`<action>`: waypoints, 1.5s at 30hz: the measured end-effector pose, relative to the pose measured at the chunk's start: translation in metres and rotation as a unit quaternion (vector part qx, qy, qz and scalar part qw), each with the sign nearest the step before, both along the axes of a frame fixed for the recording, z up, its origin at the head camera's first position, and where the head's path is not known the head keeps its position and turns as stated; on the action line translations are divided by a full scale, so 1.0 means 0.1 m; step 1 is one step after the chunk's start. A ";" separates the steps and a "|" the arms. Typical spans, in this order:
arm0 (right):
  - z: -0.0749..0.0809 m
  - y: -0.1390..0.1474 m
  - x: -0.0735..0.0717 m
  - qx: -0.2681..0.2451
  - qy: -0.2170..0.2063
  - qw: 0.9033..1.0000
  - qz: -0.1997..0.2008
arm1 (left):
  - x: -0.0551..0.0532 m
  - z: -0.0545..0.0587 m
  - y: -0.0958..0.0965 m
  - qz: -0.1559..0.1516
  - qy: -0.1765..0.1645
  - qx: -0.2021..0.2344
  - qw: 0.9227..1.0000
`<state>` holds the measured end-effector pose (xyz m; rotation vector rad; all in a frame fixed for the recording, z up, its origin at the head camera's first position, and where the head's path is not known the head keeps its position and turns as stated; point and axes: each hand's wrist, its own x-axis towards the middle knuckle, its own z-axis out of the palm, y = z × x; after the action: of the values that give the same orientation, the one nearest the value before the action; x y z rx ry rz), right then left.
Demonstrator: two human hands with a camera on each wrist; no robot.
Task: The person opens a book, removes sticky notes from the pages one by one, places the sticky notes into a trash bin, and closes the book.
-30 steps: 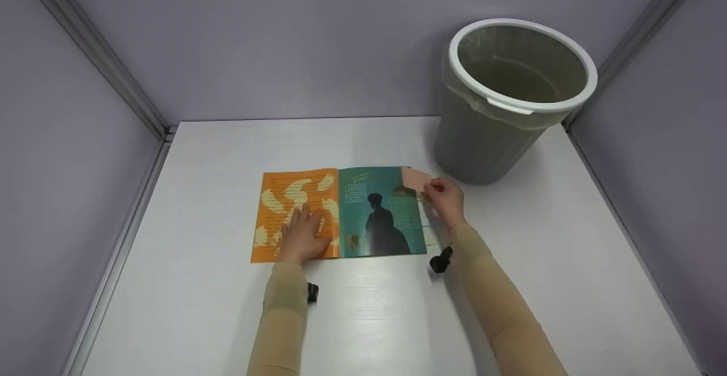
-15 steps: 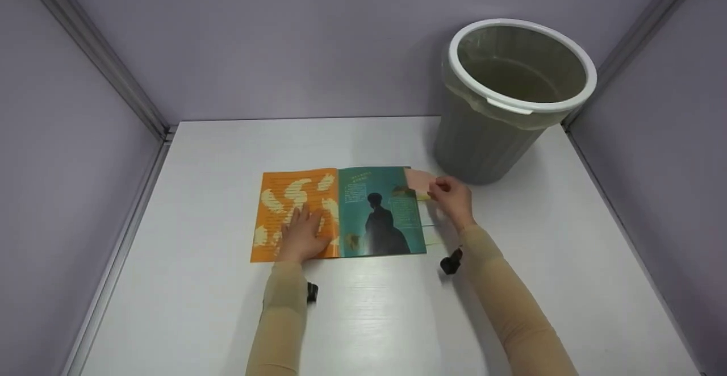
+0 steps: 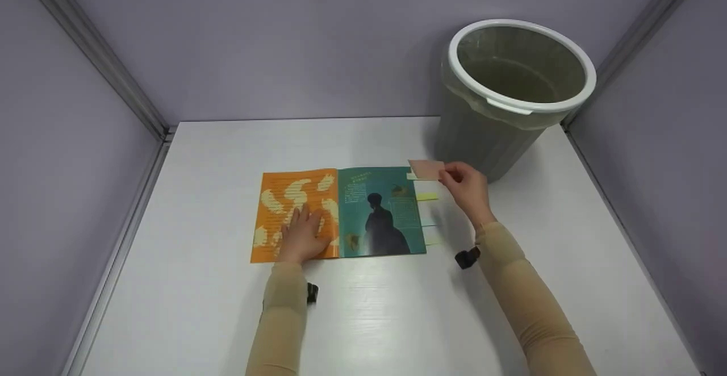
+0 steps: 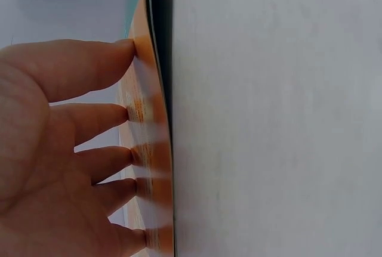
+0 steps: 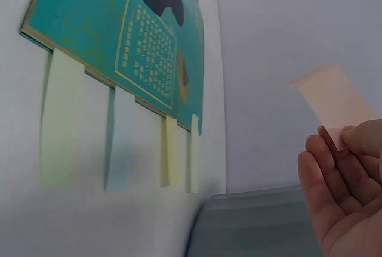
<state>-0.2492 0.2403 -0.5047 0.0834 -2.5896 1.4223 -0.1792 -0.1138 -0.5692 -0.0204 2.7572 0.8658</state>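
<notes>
A magazine (image 3: 380, 211) lies spread on the white table, with an orange left page and a teal right page bearing a dark figure. My left hand (image 3: 304, 237) presses on the orange page; in the left wrist view its spread fingertips (image 4: 128, 114) touch the paper. Off the magazine's upper right corner, my right hand (image 3: 467, 189) pinches a pink sticky note (image 3: 427, 170) between thumb and fingers. The right wrist view shows the note (image 5: 337, 99) raised clear of the pages. Several paper tabs, among them a yellow tab (image 5: 171, 152) and a pale blue tab (image 5: 122, 138), stick out from the right edge.
A grey trash bin (image 3: 483, 137) with a white rim and a clear liner stands at the back right, just beyond my right hand. Grey-purple walls (image 3: 284, 41) enclose the table (image 3: 363, 319) at the back and both sides.
My right hand has moved right and slightly up, drawing the pink sticky note off the teal page. The tabs along the edge show more now. My left hand has stayed in place.
</notes>
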 end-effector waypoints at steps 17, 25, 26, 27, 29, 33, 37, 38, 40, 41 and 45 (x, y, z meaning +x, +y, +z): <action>0.84 0.21 0.15 0.048 0.183 0.982 0.021 | 0.00 0.00 0.00 0.003 -0.005 0.001 1.000; 1.20 0.35 0.19 0.061 0.252 0.966 0.012 | 0.00 0.01 0.00 0.009 -0.010 0.006 1.000; 1.24 0.37 0.19 0.063 0.256 0.964 0.013 | 0.00 0.01 0.00 0.009 -0.010 0.007 1.000; 1.28 0.38 0.19 0.066 0.262 0.963 0.013 | 0.00 0.01 0.00 0.006 -0.007 0.005 1.000; 1.34 0.41 0.19 0.070 0.274 0.959 0.013 | 0.00 0.00 0.00 -0.001 0.002 0.001 1.000; 1.46 0.47 0.17 0.071 0.283 0.956 0.004 | 0.00 -0.01 -0.01 -0.009 0.016 -0.009 1.000; 1.66 0.41 0.26 0.052 0.285 0.957 -0.015 | 0.00 -0.01 -0.01 -0.007 0.014 -0.010 1.000; 1.69 0.40 0.27 0.046 0.287 0.957 -0.020 | 0.00 -0.01 -0.01 -0.007 0.012 -0.010 1.000; 1.74 0.39 0.27 0.034 0.290 0.956 -0.032 | 0.00 -0.01 -0.01 -0.006 0.009 -0.008 1.000; 1.75 0.40 0.26 0.029 0.291 0.955 -0.038 | 0.00 -0.01 0.00 -0.004 0.007 -0.007 1.000; 1.69 0.55 0.11 0.014 0.288 0.955 -0.066 | 0.00 0.00 0.00 -0.001 -0.002 -0.004 1.000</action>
<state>-0.2379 0.2949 -0.3359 0.2766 -2.0903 1.1070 -0.1792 -0.1139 -0.5696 -0.0213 2.7573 0.8521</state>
